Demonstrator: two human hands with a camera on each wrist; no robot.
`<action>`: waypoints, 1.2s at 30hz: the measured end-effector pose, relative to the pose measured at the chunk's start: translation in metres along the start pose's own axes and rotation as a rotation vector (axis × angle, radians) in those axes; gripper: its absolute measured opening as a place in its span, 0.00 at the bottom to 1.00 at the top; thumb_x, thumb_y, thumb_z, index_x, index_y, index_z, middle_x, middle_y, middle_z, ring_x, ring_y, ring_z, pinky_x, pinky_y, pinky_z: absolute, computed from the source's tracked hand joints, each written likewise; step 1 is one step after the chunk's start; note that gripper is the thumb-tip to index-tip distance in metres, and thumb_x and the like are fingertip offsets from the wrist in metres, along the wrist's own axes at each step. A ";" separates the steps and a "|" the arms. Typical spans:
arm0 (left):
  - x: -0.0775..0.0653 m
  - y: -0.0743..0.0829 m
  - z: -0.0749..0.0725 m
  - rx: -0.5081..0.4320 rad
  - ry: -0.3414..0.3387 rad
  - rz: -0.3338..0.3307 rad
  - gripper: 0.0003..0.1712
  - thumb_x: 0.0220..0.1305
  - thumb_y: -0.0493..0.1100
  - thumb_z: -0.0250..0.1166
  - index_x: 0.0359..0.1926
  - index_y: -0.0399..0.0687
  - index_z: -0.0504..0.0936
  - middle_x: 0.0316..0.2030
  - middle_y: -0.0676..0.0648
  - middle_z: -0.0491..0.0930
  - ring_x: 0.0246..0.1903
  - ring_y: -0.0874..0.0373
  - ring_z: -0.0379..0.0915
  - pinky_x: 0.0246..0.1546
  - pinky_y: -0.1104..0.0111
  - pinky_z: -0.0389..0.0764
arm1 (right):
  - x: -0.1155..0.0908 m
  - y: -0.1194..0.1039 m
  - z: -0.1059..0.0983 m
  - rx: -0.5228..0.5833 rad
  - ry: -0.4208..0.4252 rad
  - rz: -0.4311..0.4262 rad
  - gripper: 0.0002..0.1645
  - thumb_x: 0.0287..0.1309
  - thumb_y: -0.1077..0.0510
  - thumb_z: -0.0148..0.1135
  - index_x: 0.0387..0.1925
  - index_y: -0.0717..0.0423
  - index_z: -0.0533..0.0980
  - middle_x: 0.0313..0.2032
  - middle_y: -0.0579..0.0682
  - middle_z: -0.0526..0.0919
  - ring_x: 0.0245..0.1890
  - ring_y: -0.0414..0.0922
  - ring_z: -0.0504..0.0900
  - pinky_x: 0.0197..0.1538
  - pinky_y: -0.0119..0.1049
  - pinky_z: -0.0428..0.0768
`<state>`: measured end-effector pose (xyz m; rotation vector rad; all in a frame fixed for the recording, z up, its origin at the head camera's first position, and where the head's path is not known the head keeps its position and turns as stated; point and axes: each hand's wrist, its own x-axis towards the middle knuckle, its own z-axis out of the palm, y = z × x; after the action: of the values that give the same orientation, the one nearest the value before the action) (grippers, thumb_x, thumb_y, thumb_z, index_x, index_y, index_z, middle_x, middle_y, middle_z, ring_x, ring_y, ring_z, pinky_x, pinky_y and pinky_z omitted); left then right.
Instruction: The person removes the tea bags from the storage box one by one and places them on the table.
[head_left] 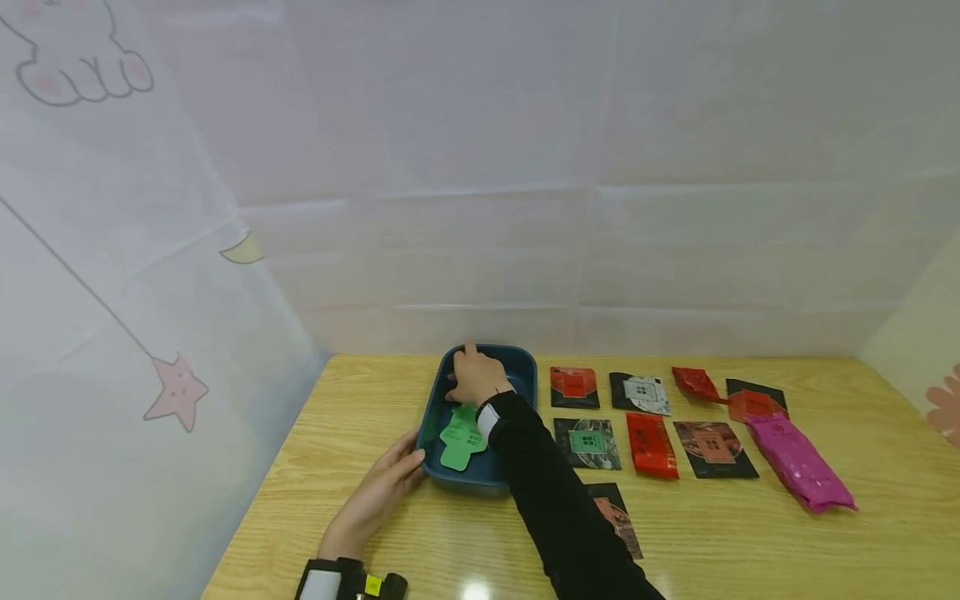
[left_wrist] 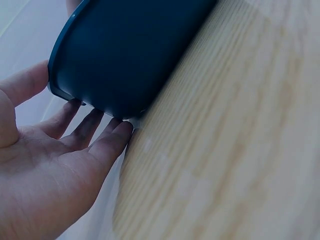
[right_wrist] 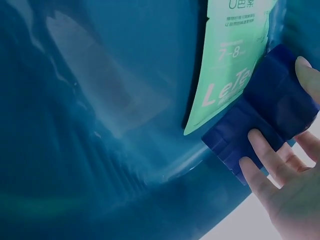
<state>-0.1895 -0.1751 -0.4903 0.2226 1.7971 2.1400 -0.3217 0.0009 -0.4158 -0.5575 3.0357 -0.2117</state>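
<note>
In the head view, a dark blue bin (head_left: 530, 379) stands toward the back left of the table. My left hand (left_wrist: 55, 165) holds the bin's near left corner from outside, with thumb and fingertips against its wall. Inside the bin, my right hand (head_left: 477, 377) pinches a dark blue packet (right_wrist: 270, 115) between thumb and fingers. Beside that packet lies a green packet (right_wrist: 232, 65) with white lettering. Green packets (head_left: 462, 433) show in the near half of the bin. From above, my right hand mostly hides the dark blue packet.
Right of the bin, flat sachets such as a black and green one (head_left: 587, 442) lie in rows with a red packet (head_left: 652, 446) and a long magenta packet (head_left: 801, 462). Another sachet (head_left: 613, 517) lies partly under my right sleeve. A white sheet (head_left: 585, 250) hangs behind the table.
</note>
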 end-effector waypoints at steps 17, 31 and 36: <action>-0.001 0.001 -0.001 0.018 -0.007 -0.001 0.36 0.78 0.44 0.50 0.78 0.41 0.45 0.77 0.38 0.44 0.74 0.46 0.44 0.71 0.57 0.55 | -0.001 0.006 -0.007 0.035 -0.034 -0.095 0.18 0.54 0.47 0.75 0.41 0.49 0.78 0.39 0.48 0.76 0.39 0.45 0.79 0.43 0.40 0.80; 0.002 0.000 0.000 -0.007 -0.002 0.005 0.36 0.78 0.42 0.49 0.78 0.38 0.45 0.77 0.37 0.43 0.74 0.46 0.42 0.72 0.52 0.49 | -0.018 0.009 -0.034 0.066 -0.064 -0.217 0.20 0.55 0.52 0.74 0.47 0.54 0.79 0.42 0.49 0.76 0.37 0.43 0.77 0.44 0.39 0.79; 0.004 -0.001 0.000 -0.008 -0.004 0.003 0.35 0.78 0.42 0.49 0.78 0.39 0.46 0.77 0.37 0.43 0.74 0.46 0.42 0.72 0.53 0.51 | -0.027 0.012 -0.041 0.029 -0.062 -0.274 0.20 0.56 0.50 0.74 0.47 0.53 0.78 0.42 0.48 0.76 0.35 0.42 0.77 0.42 0.37 0.79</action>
<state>-0.1931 -0.1732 -0.4918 0.2272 1.7865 2.1476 -0.3036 0.0267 -0.3764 -0.9579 2.8826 -0.2431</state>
